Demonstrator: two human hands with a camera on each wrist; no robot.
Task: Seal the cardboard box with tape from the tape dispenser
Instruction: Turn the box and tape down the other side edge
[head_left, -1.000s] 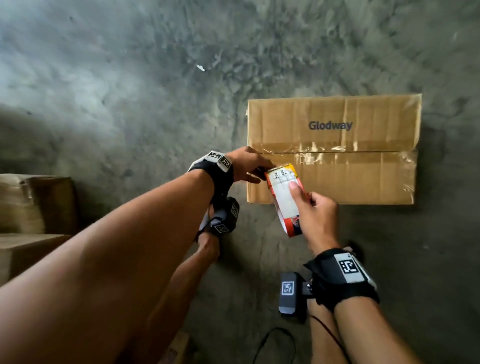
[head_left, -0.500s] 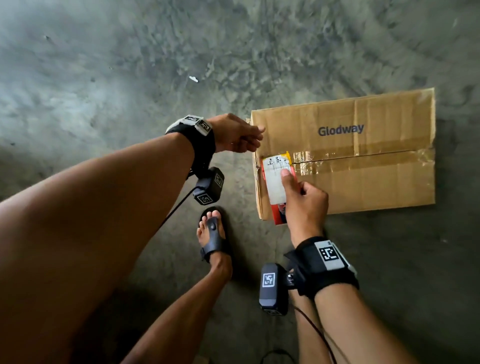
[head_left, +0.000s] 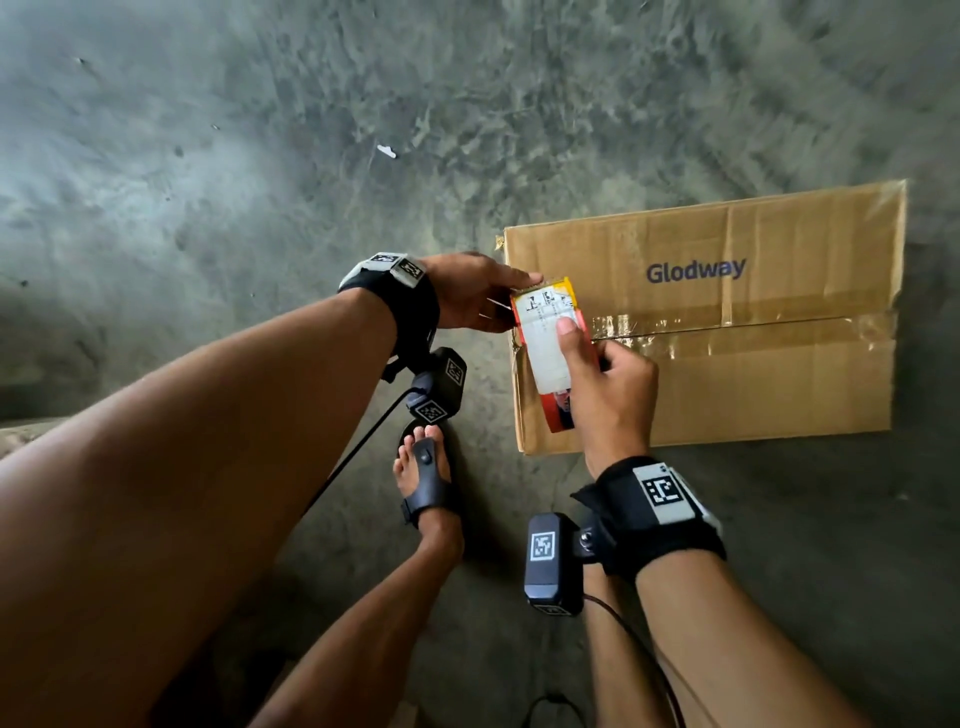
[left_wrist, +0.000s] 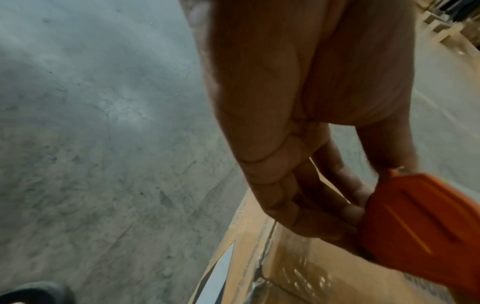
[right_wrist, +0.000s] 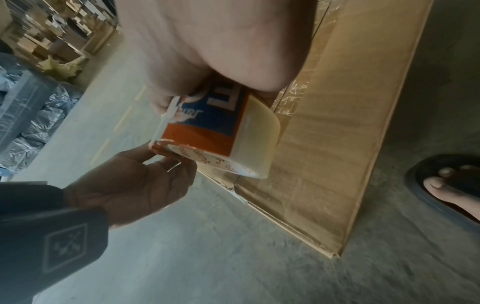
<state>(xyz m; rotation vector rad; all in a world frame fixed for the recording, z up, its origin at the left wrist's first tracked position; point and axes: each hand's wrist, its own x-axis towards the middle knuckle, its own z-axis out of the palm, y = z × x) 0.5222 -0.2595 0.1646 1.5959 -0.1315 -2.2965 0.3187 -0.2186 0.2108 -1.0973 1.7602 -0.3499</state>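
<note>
Count from where I crouch: one flat brown cardboard box (head_left: 727, 322) on the grey concrete floor (head_left: 260, 156), right of centre. One orange tape dispenser (head_left: 548, 343) with one clear tape roll (right_wrist: 257, 139). Two hands of mine. Two black wrist straps. One black sandal (head_left: 431, 483) near left, another in the right wrist view.

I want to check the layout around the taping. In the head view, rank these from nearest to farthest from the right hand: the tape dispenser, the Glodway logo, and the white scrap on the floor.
1. tape dispenser: gripped in the right hand, at the box's left end.
2. Glodway logo: on the cardboard box, beyond the hand, slightly right.
3. white scrap: on the bare floor, far beyond the box, to the left.
</note>
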